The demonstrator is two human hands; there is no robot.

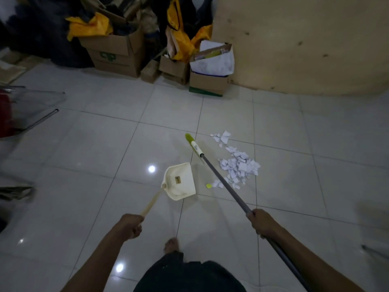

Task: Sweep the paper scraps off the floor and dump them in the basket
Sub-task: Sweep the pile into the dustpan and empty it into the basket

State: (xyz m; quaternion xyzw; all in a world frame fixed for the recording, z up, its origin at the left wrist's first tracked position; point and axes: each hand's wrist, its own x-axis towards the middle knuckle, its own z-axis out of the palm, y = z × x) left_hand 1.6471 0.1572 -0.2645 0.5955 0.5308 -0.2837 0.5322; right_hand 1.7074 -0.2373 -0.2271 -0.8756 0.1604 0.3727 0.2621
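A pile of white paper scraps (237,165) lies on the white tiled floor (105,165), with a few more scraps further back. My right hand (262,223) grips the grey pole of a broom (223,178); its green and white end (192,143) points away, just left of the scraps. My left hand (131,225) grips the cream handle of a white dustpan (180,182), which sits left of the pile, close to the floor. No basket is in view.
Cardboard boxes (114,52) stuffed with yellow bags and papers (210,66) line the back, beside a tan wall (305,39). Metal chair legs (45,118) stand at the left. My bare foot (171,244) is below the dustpan.
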